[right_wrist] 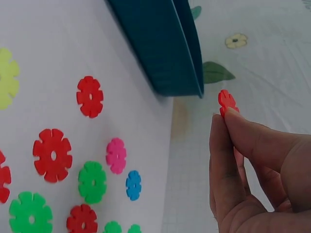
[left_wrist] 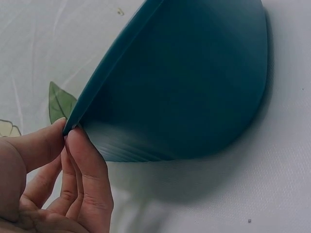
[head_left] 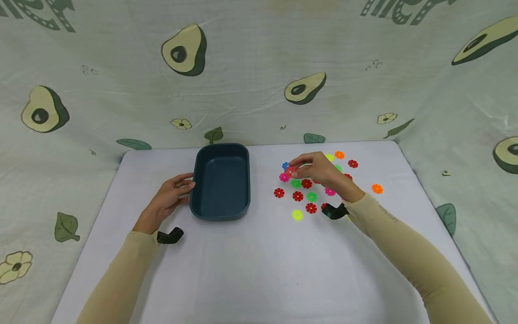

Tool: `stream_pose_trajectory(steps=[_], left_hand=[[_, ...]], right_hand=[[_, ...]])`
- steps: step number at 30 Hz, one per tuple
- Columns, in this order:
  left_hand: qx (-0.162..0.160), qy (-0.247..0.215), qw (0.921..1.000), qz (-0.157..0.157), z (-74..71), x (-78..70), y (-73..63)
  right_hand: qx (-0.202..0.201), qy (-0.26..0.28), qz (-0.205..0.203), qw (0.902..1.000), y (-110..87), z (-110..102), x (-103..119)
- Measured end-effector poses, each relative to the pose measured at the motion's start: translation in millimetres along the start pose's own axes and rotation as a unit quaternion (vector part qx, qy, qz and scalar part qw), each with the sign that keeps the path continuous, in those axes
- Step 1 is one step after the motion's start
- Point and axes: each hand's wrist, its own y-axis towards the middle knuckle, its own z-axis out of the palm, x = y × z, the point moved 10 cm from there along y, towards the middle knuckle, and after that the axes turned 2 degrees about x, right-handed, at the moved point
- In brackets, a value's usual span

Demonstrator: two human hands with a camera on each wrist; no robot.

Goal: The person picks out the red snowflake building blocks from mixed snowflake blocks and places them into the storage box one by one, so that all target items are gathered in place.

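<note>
Pinching a red, flower-notched plastic disc (right_wrist: pixel 227 98) in our right hand (head_left: pixel 317 168), above the scattered multicoloured plastic discs (head_left: pixel 297 196) on the right.
We judge it light, stiff and slick, best taken by its edges; our left hand (head_left: pixel 167 195) pinches the rim of the dark teal, rounded rectangular tub (head_left: pixel 220 191) farther left, where we see no discs.

Tray (head_left: pixel 220 186) and discs (right_wrist: pixel 91 172) look smooth plastic; the backdrop (head_left: pixel 243 110), creased cloth.

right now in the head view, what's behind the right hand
Parts of a yellow disc, green disc and red disc peek past the right hand; anything fully covered cannot be seen.
</note>
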Motion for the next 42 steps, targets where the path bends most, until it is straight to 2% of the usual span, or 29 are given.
stream_pose_trajectory(steps=[7, 14, 18, 26, 34, 42], left_hand=[[0.000, -0.006, 1.0000, -0.002, -0.9, 2.1, 1.7], [0.000, -0.012, 0.9999, -0.002, -1.5, 1.8, -0.8], [0.001, -0.012, 0.9999, -0.002, -1.3, 1.4, -0.7], [-0.002, -0.006, 1.0000, -0.001, -0.6, 1.3, -1.1], [-0.004, -0.007, 1.0000, -0.005, -1.0, 2.0, -1.2], [-0.006, -0.013, 0.9999, -0.006, -1.3, 1.2, 0.0]], right_hand=[[0.016, 0.010, -0.025, 0.9995, 14.7, 27, 13], [0.015, 0.012, -0.029, 0.9994, 26.6, 50, 29], [0.022, 0.036, -0.025, 0.9988, 32.7, 63, 36], [0.043, 0.044, -0.039, 0.9973, 46.6, 85, 50], [0.057, 0.076, -0.039, 0.9947, 62.1, 105, 61], [0.056, 0.061, -0.038, 0.9958, 74.2, 118, 76]])
